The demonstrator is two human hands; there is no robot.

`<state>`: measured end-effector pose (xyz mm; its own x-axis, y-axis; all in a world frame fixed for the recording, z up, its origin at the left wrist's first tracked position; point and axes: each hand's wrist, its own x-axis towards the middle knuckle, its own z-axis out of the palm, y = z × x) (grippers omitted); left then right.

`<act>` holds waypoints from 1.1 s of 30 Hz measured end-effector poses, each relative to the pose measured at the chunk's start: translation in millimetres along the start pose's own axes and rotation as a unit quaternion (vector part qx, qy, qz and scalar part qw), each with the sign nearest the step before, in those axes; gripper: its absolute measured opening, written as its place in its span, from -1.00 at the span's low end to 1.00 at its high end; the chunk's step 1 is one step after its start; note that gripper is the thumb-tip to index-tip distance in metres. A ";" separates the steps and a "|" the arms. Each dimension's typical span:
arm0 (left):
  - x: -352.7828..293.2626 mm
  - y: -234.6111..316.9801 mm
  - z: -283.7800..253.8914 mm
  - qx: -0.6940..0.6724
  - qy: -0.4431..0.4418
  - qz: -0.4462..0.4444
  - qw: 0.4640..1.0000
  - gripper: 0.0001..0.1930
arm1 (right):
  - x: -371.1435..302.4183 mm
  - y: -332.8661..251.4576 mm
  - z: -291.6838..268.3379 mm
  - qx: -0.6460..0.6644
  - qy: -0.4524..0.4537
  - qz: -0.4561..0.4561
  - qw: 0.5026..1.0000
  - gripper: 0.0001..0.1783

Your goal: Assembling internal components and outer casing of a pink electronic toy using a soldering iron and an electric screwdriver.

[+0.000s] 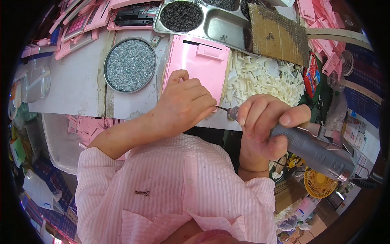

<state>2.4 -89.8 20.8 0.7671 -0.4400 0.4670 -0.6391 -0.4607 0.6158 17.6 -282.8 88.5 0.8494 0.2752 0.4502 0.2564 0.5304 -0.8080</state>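
Observation:
My right hand (262,122) is wrapped round a grey electric screwdriver (315,153), whose thin bit points left. The bit's tip meets the fingertips of my left hand (185,99). Those fingers are curled and pressed together over the near edge of a pink plastic panel (187,55); whatever they pinch at the bit is too small to make out. The panel lies flat on the table, with a raised strip near its far right corner, and my left hand hides part of its near side.
Left of the panel stands a round metal dish (131,65) of small silvery screws. A steel compartment tray (227,28) holding dark screws lies beyond it. To the right are loose white plastic parts (268,79), a cardboard piece (280,34) and stacked pink parts (325,30).

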 end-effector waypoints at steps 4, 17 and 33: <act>-1.9 -0.9 0.1 0.022 -0.006 -0.001 1.000 -0.82 | -3.3 6.6 4.7 -0.029 0.021 0.013 0.999 -0.61; -11.0 1.8 1.8 0.053 0.017 0.000 0.998 -0.79 | -2.4 9.6 15.5 -0.031 0.027 -0.007 0.999 -0.55; -47.5 -96.4 -91.9 0.211 0.033 -0.199 0.956 -0.89 | 12.4 27.7 -23.3 -0.129 0.065 -0.054 0.988 -0.69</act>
<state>32.7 46.3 -2.5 0.9475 -0.1215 0.2958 -0.2502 -0.8577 0.4492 46.0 -283.4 62.9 0.8588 0.1132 0.4996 0.4432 0.3249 -0.8355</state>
